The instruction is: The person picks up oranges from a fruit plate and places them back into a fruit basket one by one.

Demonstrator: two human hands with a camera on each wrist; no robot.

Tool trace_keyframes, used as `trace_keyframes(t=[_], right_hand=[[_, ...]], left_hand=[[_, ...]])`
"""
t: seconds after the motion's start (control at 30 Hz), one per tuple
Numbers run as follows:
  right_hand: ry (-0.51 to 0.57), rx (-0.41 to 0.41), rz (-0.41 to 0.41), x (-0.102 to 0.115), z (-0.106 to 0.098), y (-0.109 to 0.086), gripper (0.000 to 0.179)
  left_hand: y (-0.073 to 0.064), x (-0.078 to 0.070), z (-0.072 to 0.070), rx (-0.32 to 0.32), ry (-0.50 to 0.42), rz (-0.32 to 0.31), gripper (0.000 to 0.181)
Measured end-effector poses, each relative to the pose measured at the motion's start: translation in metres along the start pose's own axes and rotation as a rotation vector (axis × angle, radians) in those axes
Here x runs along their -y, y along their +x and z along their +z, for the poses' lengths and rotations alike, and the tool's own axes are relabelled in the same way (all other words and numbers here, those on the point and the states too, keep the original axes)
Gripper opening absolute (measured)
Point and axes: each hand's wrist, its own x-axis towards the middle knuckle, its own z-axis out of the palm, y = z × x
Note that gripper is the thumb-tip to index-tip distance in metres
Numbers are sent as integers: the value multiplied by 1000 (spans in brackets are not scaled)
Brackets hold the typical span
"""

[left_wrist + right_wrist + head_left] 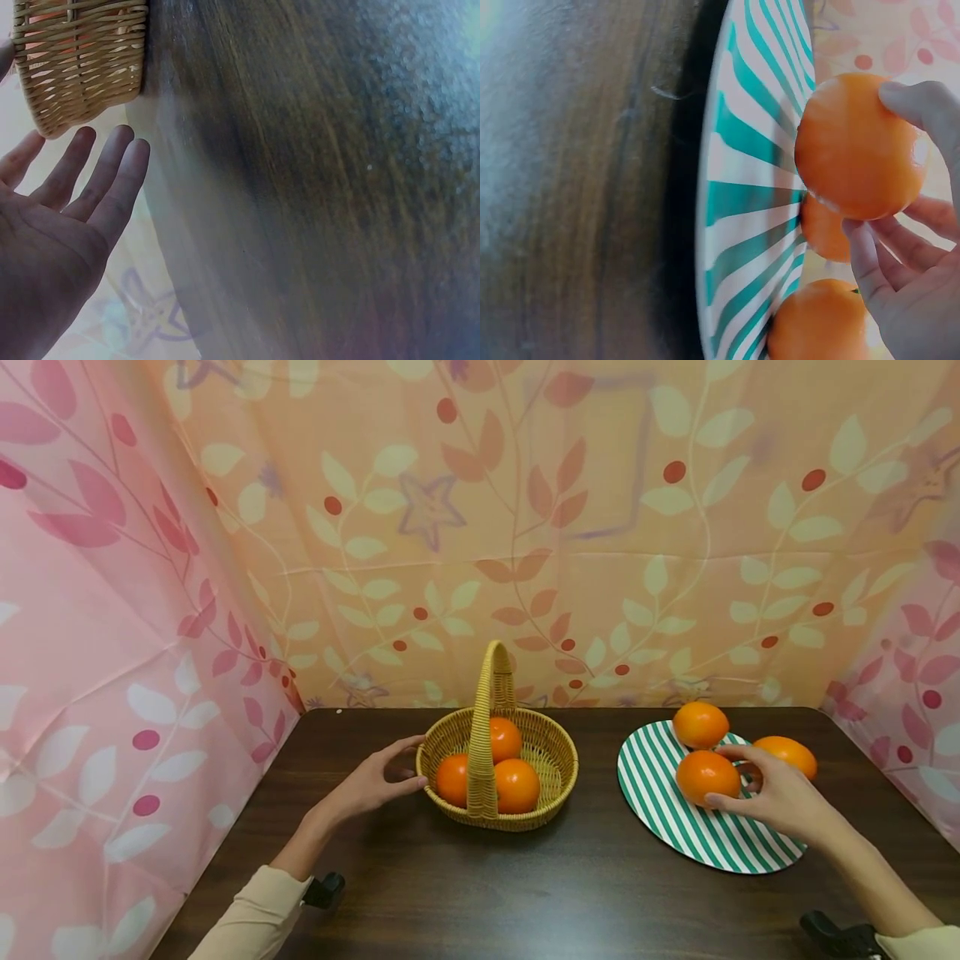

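My right hand (783, 795) pinches an orange (707, 778) between thumb and fingertips, close over the green-and-white striped plate (675, 814). The right wrist view shows the thumb on one side of this orange (859, 146) and the fingers on the opposite side. Two more oranges are at the plate's far part, one at the back (701, 725) and one to the right (787, 755), partly behind the hand. My left hand (375, 781) is at the left rim of a wicker basket (551, 806), thumb and fingers spread apart. Three oranges (517, 786) lie in the basket, partly hidden by its upright handle.
The dark wooden table (480, 893) runs back to a floral cloth (465, 568) hanging behind it. More of that cloth in pink hangs at the left and right sides. Black wrist cameras (324, 891) sit by both cream sleeves (255, 914).
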Motion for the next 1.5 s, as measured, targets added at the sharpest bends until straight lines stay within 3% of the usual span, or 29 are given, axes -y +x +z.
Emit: trace_keyframes(t=[0.77, 1.07, 1.5], right_hand=[[79, -52, -67, 22, 1, 19, 68], [99, -77, -143, 39, 8, 35, 65], [185, -48, -205, 64, 18, 61, 63]], left_hand=[[1, 1, -1, 2, 6, -3, 72], [1, 1, -1, -2, 4, 2, 71], [1, 0, -1, -5, 33, -14, 71]])
